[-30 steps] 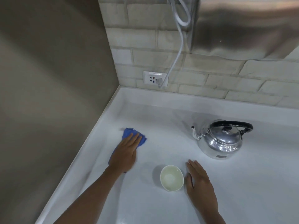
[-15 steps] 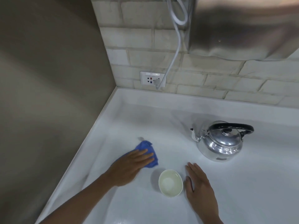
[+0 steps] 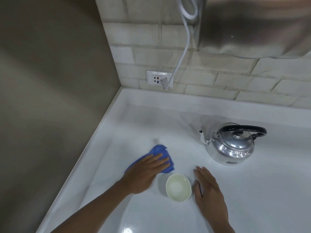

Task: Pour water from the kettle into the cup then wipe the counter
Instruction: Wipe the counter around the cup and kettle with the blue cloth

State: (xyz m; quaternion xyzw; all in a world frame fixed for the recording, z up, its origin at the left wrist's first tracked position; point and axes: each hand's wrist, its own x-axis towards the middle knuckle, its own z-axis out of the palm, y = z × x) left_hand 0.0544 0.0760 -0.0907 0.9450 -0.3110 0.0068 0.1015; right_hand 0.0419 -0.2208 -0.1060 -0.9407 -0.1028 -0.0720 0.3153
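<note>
A shiny metal kettle (image 3: 230,147) with a black handle stands upright on the white counter (image 3: 168,125), spout pointing left. In front of it, a small white cup (image 3: 178,187) holds water. My left hand (image 3: 144,172) presses flat, fingers straight, on a blue cloth (image 3: 159,151) just left of the cup. My right hand (image 3: 208,194) rests flat on the counter right beside the cup, fingers straight, holding nothing.
A brown wall bounds the counter on the left. Behind it is a brick-patterned backsplash, where a socket (image 3: 159,79) has a white cable (image 3: 183,52) plugged in. A steel hood (image 3: 252,26) hangs above the kettle.
My left hand has swept the blue cloth from the far left of the counter rightward and nearer, up beside the cup. My right hand, the cup and the kettle stayed put.
</note>
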